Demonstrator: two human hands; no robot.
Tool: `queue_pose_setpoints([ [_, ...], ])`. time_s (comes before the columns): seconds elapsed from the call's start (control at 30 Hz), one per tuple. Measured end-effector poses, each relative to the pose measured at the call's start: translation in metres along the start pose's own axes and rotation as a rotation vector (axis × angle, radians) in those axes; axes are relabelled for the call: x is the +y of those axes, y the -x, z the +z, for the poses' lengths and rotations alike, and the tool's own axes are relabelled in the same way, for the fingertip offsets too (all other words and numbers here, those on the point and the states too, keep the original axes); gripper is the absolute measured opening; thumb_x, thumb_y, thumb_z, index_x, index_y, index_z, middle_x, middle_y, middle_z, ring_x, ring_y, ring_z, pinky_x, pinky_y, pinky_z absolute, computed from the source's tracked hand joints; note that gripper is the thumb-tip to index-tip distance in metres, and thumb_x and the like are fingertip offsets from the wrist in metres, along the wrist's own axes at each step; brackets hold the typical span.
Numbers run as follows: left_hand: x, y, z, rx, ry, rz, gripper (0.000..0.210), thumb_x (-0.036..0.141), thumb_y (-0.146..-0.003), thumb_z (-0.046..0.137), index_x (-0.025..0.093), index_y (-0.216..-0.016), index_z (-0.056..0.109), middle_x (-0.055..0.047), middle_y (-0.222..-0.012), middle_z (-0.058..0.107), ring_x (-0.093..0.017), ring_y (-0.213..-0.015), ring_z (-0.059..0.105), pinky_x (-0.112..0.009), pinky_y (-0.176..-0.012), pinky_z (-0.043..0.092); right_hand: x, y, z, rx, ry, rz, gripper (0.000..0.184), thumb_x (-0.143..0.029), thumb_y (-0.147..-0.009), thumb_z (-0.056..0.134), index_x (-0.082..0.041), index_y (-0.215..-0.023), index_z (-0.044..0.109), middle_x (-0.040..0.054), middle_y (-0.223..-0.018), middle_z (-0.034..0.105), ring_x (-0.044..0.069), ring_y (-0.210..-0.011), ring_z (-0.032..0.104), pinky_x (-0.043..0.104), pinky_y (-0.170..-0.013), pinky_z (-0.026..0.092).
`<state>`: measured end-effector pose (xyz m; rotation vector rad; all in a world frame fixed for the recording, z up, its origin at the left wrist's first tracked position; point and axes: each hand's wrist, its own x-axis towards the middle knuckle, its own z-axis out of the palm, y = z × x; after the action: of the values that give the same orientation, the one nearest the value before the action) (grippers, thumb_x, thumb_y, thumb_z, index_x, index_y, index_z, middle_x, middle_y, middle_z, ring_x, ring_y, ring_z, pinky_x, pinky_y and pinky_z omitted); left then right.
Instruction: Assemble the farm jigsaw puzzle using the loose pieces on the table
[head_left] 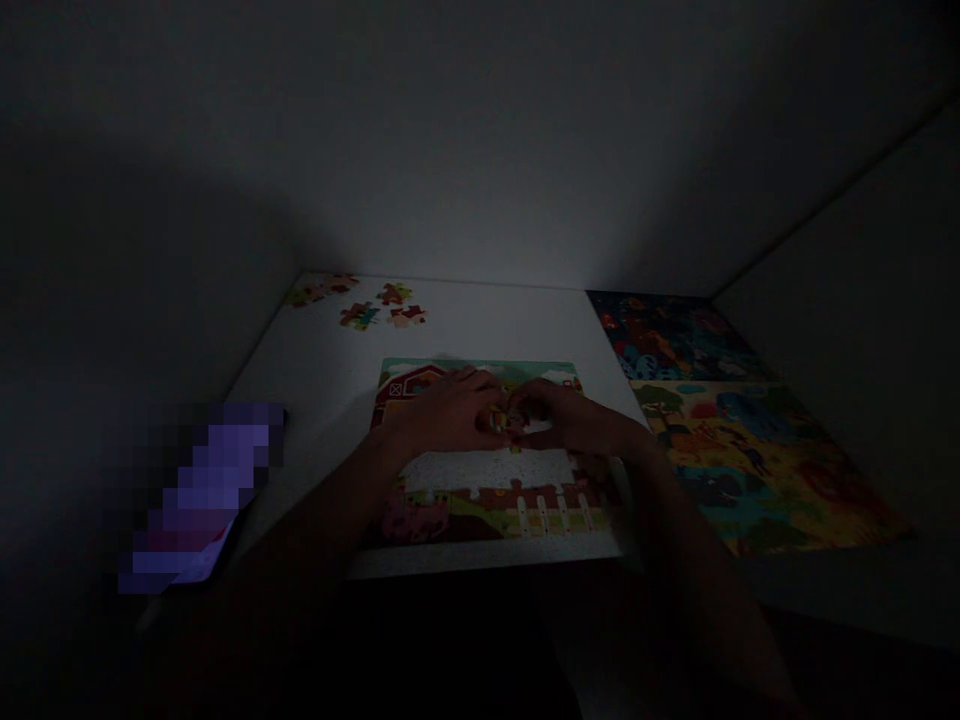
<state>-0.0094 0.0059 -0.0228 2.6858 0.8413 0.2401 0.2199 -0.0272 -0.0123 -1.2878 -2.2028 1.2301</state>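
In the dim head view, a partly assembled farm jigsaw puzzle (487,520) lies on a white table, with a red barn at its upper left and a white fence along the bottom. A bare white gap crosses its middle. Over the upper part, my left hand (454,408) curves in from the left, with fingers and thumb closed around a small puzzle piece (514,422). From the other side my right hand (566,412) grips the same area with bent fingers. The hands hide much of the piece, and whether it touches its neighbours cannot be made out.
Loose puzzle pieces (360,316) lie at the table's back left. A lit phone (214,490), its screen blurred, sits at the left edge. On the right are a dark picture puzzle (675,335) and a yellow animal puzzle (757,460). Pale walls (450,180) rise behind the table.
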Motion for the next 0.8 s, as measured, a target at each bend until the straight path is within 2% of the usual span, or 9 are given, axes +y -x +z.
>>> queue_pose_setpoints([
  [0.1,0.0018,0.0013,0.0019,-0.027,-0.026,0.007,0.064,0.06,-0.079,0.068,0.017,-0.125,0.057,-0.012,-0.131,0.054,-0.028,-0.122,0.05,-0.04,-0.106,0.038,0.0,0.0029,0.0004,-0.014,0.063,0.032,0.052,-0.031,-0.073,0.077,-0.02,-0.119,0.055,0.0083,-0.109,0.062,0.024,-0.097,0.059,0.039,-0.083,0.05],
  [0.23,0.0036,0.0011,0.0032,-0.053,-0.044,-0.007,0.063,0.059,-0.077,0.069,0.018,-0.124,0.055,-0.011,-0.132,0.052,-0.029,-0.123,0.047,-0.042,-0.106,0.038,0.002,0.0015,0.0045,-0.017,0.125,-0.007,0.059,-0.027,-0.072,0.077,-0.021,-0.127,0.054,0.01,-0.115,0.061,0.027,-0.102,0.057,0.042,-0.088,0.048],
  [0.47,0.0048,0.0012,0.0028,-0.041,-0.026,-0.015,0.054,0.051,-0.08,0.068,0.019,-0.121,0.056,-0.01,-0.131,0.051,-0.03,-0.123,0.047,-0.043,-0.105,0.038,0.001,0.0011,0.0059,-0.019,0.134,-0.047,0.06,-0.028,-0.076,0.073,-0.022,-0.132,0.053,0.0099,-0.116,0.062,0.029,-0.104,0.057,0.043,-0.09,0.047],
  [0.8,0.0027,0.0026,0.0047,-0.025,-0.036,0.001,0.049,0.05,-0.08,0.067,0.021,-0.118,0.055,-0.008,-0.131,0.053,-0.028,-0.123,0.047,-0.043,-0.105,0.038,-0.0005,-0.0009,0.0065,-0.027,0.15,-0.045,0.057,-0.027,-0.079,0.07,-0.022,-0.133,0.053,0.0094,-0.116,0.062,0.028,-0.102,0.057,0.042,-0.087,0.048],
])
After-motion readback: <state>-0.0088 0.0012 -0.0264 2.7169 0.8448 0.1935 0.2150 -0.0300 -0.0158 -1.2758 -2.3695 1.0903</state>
